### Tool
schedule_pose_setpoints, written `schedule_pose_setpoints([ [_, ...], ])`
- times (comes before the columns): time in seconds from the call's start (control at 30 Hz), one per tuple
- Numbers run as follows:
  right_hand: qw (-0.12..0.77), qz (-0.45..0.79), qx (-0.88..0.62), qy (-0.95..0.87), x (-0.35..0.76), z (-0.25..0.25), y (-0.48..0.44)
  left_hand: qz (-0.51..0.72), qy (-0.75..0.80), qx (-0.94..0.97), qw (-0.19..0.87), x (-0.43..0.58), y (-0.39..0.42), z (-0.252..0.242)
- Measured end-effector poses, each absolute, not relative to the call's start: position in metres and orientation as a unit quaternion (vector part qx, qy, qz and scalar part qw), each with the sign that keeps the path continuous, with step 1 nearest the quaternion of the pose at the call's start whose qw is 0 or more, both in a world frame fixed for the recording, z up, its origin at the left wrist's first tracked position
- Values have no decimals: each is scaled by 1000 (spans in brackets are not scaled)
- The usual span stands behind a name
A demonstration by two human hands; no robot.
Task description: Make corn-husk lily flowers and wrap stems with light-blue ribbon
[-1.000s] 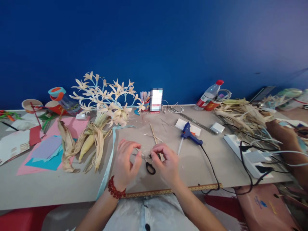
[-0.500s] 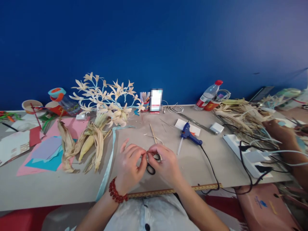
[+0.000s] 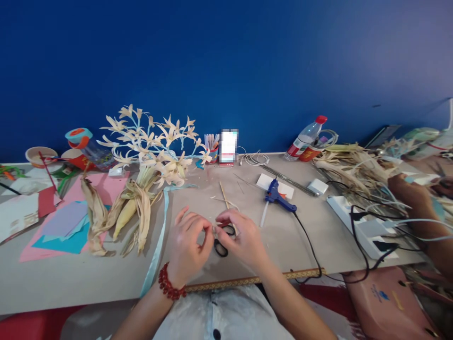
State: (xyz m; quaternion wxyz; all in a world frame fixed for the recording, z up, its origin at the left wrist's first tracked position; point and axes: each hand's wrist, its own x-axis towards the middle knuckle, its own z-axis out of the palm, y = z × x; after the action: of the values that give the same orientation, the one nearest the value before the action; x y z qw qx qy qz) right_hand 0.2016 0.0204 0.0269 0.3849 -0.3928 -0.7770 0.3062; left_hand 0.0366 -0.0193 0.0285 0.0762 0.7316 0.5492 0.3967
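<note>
Low over the table's middle, my left hand [image 3: 193, 238] and my right hand [image 3: 242, 236] meet fingertip to fingertip. Both are closed in a pinch, and whatever small piece lies between them is too tiny to name. Black-handled scissors [image 3: 221, 249] lie on the table just beneath, partly covered by my right fingers. Beyond the hands rest a thin stick [image 3: 223, 192] and a pale strip [image 3: 230, 203]. To the left, a light blue ribbon [image 3: 159, 245] runs down the table.
Corn husks [image 3: 95, 217], coloured paper [image 3: 58, 241] and a husk-flower arrangement [image 3: 152, 146] occupy the left. Rightward lie a blue glue gun [image 3: 278, 196], a power strip [image 3: 354, 224] with cords, a bottle [image 3: 304, 139] and more husks [image 3: 354, 165]. Another person's hand [image 3: 406, 191] is at far right.
My fingertips have shifted slightly, and the right thumb and index finger look a little farther apart. The view has moved slightly; the objects on the table stay in place.
</note>
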Motion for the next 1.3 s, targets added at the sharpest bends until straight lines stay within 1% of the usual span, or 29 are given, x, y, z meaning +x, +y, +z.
schedule_pose_setpoints([
  [0.13,383,279,-400,-785,195,24,22,398,551,729,76,38,-20,29],
  [0.3,413,242,-456,-750,215,20,30,414,561,714,65,35,-20,25],
  [0.37,411,259,-451,-749,217,23,28,412,561,715,66,35,-19,25],
  [0.5,378,305,-407,-774,200,27,19,404,555,724,71,37,-19,26],
  [0.67,388,282,-406,-778,193,19,22,400,560,723,71,38,-20,26],
  [0.8,411,236,-459,-751,210,16,29,412,568,710,63,35,-21,24],
  [0.87,409,244,-463,-747,212,19,27,414,567,710,61,34,-20,24],
  [1.0,380,293,-402,-780,200,23,20,403,559,721,65,36,-19,25],
  [1.1,384,280,-405,-781,195,19,21,400,562,722,63,36,-20,26],
  [1.23,410,241,-454,-754,206,15,29,406,569,713,54,33,-22,25],
  [1.3,413,248,-446,-754,209,17,29,407,572,710,53,32,-22,24],
])
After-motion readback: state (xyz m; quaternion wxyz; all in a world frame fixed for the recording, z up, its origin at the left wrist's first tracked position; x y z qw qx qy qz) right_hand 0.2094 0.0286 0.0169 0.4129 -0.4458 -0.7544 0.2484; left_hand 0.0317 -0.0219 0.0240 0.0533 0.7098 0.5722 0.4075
